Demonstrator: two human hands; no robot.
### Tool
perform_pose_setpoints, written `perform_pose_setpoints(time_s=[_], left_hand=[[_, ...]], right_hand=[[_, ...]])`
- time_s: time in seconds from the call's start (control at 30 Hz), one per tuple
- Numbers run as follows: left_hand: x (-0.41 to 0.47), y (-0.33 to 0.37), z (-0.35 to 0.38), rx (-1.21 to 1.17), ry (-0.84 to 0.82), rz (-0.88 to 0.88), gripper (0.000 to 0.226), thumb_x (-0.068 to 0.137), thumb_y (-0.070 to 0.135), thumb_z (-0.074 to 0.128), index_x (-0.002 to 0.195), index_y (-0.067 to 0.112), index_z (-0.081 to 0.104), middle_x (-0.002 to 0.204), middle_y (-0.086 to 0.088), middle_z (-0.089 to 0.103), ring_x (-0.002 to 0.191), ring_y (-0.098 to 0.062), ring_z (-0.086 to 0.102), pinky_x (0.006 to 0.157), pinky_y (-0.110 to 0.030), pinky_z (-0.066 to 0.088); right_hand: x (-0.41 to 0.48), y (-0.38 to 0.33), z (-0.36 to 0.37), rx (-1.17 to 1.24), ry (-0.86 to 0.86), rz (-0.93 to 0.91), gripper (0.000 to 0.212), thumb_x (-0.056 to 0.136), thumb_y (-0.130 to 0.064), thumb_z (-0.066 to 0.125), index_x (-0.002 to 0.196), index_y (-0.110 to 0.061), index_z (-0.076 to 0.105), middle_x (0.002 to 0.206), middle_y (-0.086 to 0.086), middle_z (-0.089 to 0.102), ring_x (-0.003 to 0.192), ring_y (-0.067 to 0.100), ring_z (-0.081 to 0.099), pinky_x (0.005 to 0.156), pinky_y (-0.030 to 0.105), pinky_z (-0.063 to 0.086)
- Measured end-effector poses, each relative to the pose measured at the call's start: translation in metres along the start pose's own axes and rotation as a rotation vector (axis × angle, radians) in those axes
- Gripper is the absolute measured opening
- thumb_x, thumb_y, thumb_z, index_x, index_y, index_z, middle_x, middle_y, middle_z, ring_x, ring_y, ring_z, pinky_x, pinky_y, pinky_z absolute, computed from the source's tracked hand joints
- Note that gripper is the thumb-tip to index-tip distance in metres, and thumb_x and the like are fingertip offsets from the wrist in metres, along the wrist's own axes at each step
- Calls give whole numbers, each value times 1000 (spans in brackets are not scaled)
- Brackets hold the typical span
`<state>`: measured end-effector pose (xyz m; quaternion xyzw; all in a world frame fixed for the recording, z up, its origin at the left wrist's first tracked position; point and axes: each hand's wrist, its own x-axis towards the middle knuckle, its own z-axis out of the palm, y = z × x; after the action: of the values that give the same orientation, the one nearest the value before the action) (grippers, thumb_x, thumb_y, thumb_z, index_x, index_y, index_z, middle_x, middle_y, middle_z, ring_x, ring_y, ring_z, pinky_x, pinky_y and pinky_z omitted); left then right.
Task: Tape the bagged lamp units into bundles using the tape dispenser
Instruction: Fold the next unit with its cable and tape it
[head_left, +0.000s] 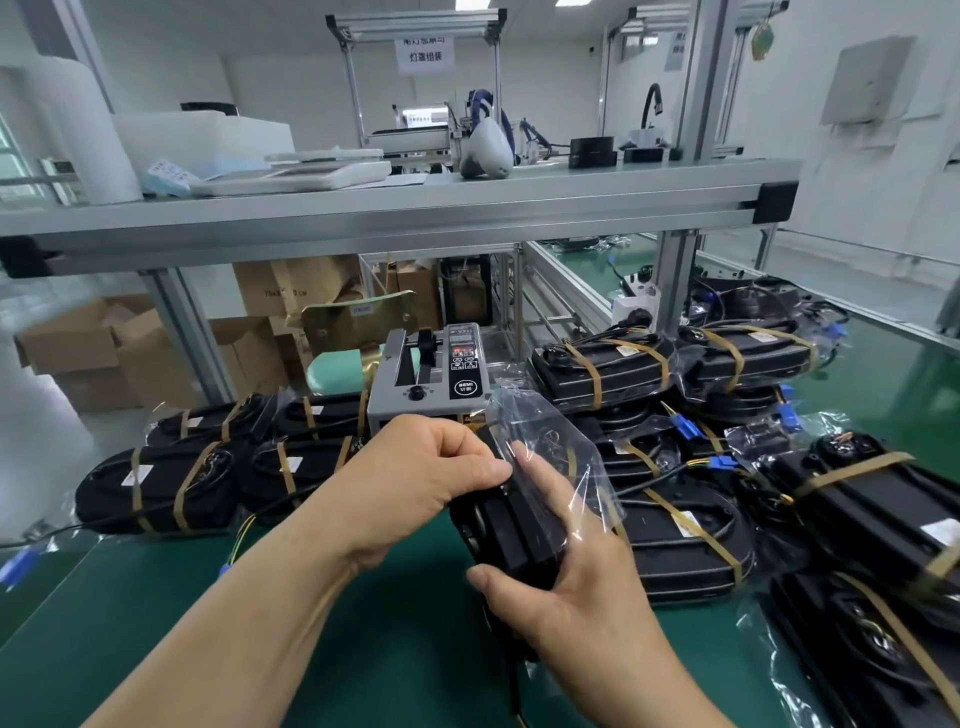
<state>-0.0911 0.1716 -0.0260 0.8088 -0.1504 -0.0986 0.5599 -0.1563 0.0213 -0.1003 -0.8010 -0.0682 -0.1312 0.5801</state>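
Right hand (569, 597) grips bagged lamp unit (511, 525) underneath | left hand (415, 480) pinches its top

View: one wide-angle camera worn on the head, our only angle here.
Facing: forward and down across the green bench top (156, 639), with both forearms coming in from the bottom edge.
Nearness: very close. The left hand (415, 478) and right hand (576, 592), both gripping the bagged lamp unit (514, 525), fill the lower middle.
Dead ahead: the tape dispenser (431, 374), just beyond the hands, control panel towards us.
Sides: taped bundles (156, 488) spread left and right. Those at lower right are nearest the lens and cut by the frame edge.
Upper frame: an aluminium shelf (415, 213) crosses above the dispenser with its top in sight, and the room lies far behind.
Tilt: the shelf edge climbs to the right.
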Motion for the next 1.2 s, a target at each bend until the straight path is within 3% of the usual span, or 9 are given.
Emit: perform_pose_setpoints(time_s=[0.47,0.57,0.67,0.8,0.9,1.0,1.1,1.2], left_hand=[[1,-2,-1,51,-1,60,18,75,29,78,66,17,69,67,-5,63,65,-14,54,69,-33,44],[-2,-5,1,113,65,92,23,73,35,79,74,15,69,68,-10,60,64,-12,52,68,-31,44],[-5,-13,10,110,190,117,21,78,33,80,81,19,64,62,6,49,57,-6,44,59,-21,39],[-3,-22,17,45,291,123,20,83,32,74,72,18,63,62,2,50,59,-11,44,63,-32,39],[-4,-24,15,48,240,119,29,77,46,80,72,23,63,57,10,42,55,-7,37,56,-24,34],[-4,-22,7,58,139,109,38,62,54,82,76,25,62,57,12,41,56,-7,36,56,-22,34],[-2,-14,-2,77,52,70,47,54,49,86,80,20,60,59,8,44,58,-10,38,58,-26,35],[0,-8,-8,132,-9,37,43,59,34,92,79,17,58,57,9,47,56,-9,40,55,-22,36]], right_hand=[[0,5,3,-29,12,-30,93,62,-33,82,143,-48,40,121,-27,62,112,-16,55,88,0,39],[0,6,2,-24,12,-31,93,62,-34,81,144,-49,40,122,-26,62,113,-15,55,91,3,41],[-1,5,-1,-21,-5,-30,92,66,-29,84,144,-49,39,122,-28,63,115,-12,56,95,7,43],[-1,3,0,-52,-13,-54,91,68,-26,84,145,-47,39,127,-30,59,118,-15,52,96,5,40],[-2,2,1,-58,-14,-58,89,70,-26,84,144,-48,39,124,-26,62,115,-12,55,97,10,44],[-3,3,0,-43,-12,-66,91,70,-26,84,145,-47,38,123,-26,61,114,-12,55,93,7,43],[-5,4,2,-13,-8,-91,93,67,-28,82,146,-45,38,126,-29,60,117,-15,53,94,3,40],[-7,4,4,-13,2,-120,91,63,-32,79,142,-50,38,126,-35,59,119,-15,52,95,3,39]])
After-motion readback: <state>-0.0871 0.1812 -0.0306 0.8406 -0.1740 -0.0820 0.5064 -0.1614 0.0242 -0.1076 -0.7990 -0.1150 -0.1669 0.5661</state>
